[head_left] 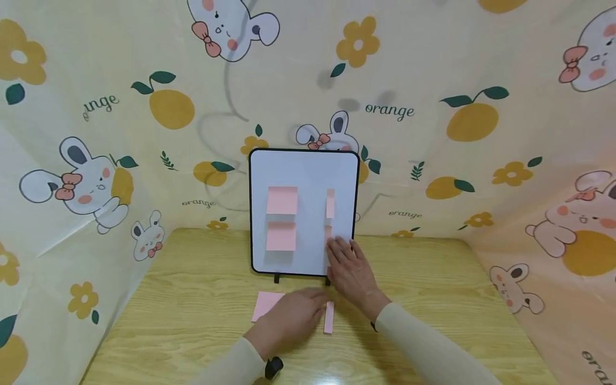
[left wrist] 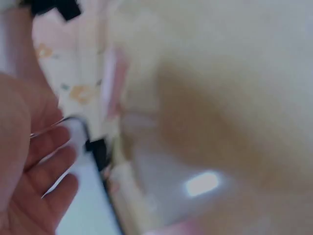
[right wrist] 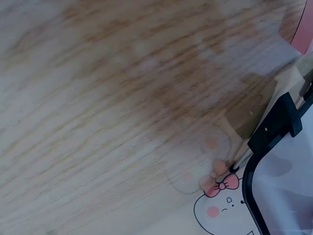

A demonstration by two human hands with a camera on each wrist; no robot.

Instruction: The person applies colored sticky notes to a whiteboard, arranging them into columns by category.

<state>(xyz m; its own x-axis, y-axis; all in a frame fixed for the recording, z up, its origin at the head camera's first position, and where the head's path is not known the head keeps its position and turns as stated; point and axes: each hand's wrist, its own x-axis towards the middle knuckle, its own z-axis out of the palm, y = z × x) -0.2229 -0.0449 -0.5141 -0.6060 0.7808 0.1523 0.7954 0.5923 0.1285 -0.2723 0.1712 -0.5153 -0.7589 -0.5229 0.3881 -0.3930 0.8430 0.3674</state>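
Observation:
A white board (head_left: 308,171) with a black frame stands upright on the table. Two square pink sticky notes (head_left: 282,201) are stuck on its left half. A narrow pink sticky note (head_left: 330,204) sits at the right, with another strip (head_left: 328,232) below it. My right hand (head_left: 355,275) rests its extended fingers against that lower strip, partly covering it. Over the table, in front of the board, my left hand (head_left: 295,315) has loosely bent fingers, and I see nothing in them. A square pink pad (head_left: 267,305) lies beside it, and a narrow pink pad (head_left: 329,319) lies near its fingertips.
Small black feet (head_left: 276,278) support the board on the wooden table (head_left: 423,299). Behind and at both sides hangs a cloth (head_left: 298,85) printed with rabbits and oranges. The right wrist view catches the board's black frame corner (right wrist: 249,181).

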